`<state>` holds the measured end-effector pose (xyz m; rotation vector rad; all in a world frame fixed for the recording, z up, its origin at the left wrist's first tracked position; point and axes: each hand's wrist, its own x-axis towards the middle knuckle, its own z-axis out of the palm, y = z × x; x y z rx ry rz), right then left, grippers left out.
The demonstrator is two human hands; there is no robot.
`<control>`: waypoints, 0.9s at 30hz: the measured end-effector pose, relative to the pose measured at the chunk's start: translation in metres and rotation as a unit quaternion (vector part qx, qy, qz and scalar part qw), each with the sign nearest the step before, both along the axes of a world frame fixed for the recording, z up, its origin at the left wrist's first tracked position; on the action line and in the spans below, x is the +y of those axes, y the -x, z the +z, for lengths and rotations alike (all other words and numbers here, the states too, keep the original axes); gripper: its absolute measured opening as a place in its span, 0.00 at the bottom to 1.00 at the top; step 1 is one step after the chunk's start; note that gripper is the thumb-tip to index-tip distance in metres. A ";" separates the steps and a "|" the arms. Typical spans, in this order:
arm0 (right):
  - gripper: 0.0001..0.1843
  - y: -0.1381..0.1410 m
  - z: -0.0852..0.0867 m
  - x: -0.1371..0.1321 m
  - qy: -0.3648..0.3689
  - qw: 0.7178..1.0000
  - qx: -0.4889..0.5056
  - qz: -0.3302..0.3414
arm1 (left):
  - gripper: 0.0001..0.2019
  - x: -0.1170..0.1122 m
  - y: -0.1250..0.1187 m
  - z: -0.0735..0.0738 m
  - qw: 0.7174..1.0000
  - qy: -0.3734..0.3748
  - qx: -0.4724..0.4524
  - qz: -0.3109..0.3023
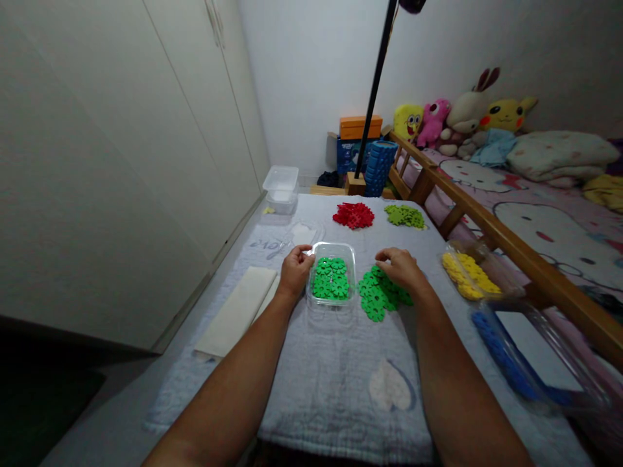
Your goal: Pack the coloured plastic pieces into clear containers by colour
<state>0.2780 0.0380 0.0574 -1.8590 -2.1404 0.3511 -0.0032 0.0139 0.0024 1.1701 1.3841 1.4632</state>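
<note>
A clear plastic tray (351,254) sits mid-cloth with several dark green flower-shaped pieces (331,280) inside. My left hand (294,271) grips the tray's left rim, fingers curled on it. Beside the tray on the right lies a loose pile of the same dark green pieces (378,295). My right hand (402,267) rests over the top of that pile with its fingers bent down and pinched onto the pieces.
Farther back lie a red pile (354,215) and a light green pile (405,216). Clear trays hold yellow pieces (470,275) and blue pieces (501,355) at the right. An empty clear tub (281,188), a lid (304,232), a white flat pad (238,311), a wooden bed rail (491,228), a black pole (374,91).
</note>
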 end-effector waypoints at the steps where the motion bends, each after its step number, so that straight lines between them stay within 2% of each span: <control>1: 0.12 -0.001 -0.002 0.000 0.016 1.000 -0.025 -0.007 | 0.19 0.000 0.000 0.000 1.000 0.000 -0.001 0.001; 7: 0.18 0.000 -0.008 -0.003 0.066 0.992 -0.103 0.014 | 0.19 0.001 0.000 -0.001 1.000 -0.001 -0.005 0.000; 13: 0.19 -0.003 -0.008 -0.002 0.072 0.993 -0.093 0.013 | 0.19 0.000 0.000 0.001 1.000 -0.001 -0.002 0.000; 20: 0.14 -0.003 -0.005 -0.003 0.074 0.994 -0.081 0.021 | 0.19 -0.001 -0.001 0.001 1.000 0.004 0.001 0.004; 27: 0.15 -0.004 -0.006 -0.003 0.070 0.994 -0.076 0.020 | 0.18 -0.001 -0.001 0.002 1.000 0.002 0.003 0.004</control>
